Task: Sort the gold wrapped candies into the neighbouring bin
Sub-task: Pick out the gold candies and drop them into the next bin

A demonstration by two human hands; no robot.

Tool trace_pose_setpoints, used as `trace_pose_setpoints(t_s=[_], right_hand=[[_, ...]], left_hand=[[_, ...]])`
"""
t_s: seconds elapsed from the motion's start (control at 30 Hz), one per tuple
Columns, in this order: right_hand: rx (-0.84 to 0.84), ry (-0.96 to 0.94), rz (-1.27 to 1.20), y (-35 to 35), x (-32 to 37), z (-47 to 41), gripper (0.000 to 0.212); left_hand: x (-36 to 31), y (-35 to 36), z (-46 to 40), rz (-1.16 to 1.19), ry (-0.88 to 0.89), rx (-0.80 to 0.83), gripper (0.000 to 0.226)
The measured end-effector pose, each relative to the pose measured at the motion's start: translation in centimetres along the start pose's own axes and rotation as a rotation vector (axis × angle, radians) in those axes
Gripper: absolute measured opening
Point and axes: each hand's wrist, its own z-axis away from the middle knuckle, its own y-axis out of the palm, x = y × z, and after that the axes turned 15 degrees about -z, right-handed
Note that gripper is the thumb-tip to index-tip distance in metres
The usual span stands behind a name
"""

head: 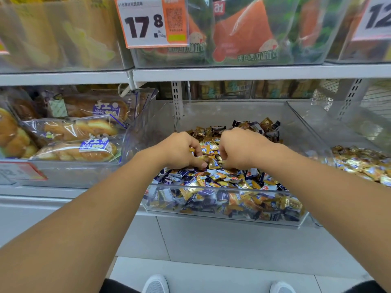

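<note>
Plainly, both hands, left hand and right hand, dug into the mixed bin, each grip pinching gold wrapped candies; gathering only gold before crossing to the neighbouring bin seemed wisest.

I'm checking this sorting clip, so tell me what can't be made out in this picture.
All in the head view:
- How many gold candies each hand holds: curled fingers of the left hand and right hand cover them.
- The neighbouring bin on the right: cut off by the frame edge.
- Candy wrapper print: too small.
- Price tag at top right: cut off by the frame edge.
</note>
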Motion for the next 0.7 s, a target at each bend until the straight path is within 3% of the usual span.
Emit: trace_pose_setpoints(t_s=[0.1,0.2,0.3,0.37,0.43,0.53,0.7], right_hand=[[-0.095,0.137,-0.537,-0.8,-1.0,-0.6,0.029],[-0.167,0.390,-1.104,-1.3,-1.9,-1.2,0.025],[-0.132,0.493,-1.384,-1.1,-1.9,-1.7,0.022],[-0.222,0.453,-1.162,-0.8,-2.2,-2.4,0.035],[-0.255,0.307,-0.743,-0.5,-2.6,-3.3,0.043],[-0.075,0.162,-0.316,0.4,-2.0,-4.2,0.048],[-0.206,0.084,-0.337,-0.6,-2.2,-3.8,0.035]], left_hand=[[0.4,0.0,0.3,0.394,-0.101,0.058,0.037],[0.7,-0.6,0.5,0.943,-0.289,0.052,0.025],[0.6,-1.7,0.5,1.452,-0.350,0.078,0.020],[0.8,-1.8,0.5,1.627,-0.357,0.085,0.018],[0.9,-1.6,0.5,1.732,-0.375,0.101,0.017],[0.6,-1.3,0.6,1.752,-0.415,0.124,0.025],[-0.2,-1.5,0.6,1.546,-0.441,0.102,0.025]])
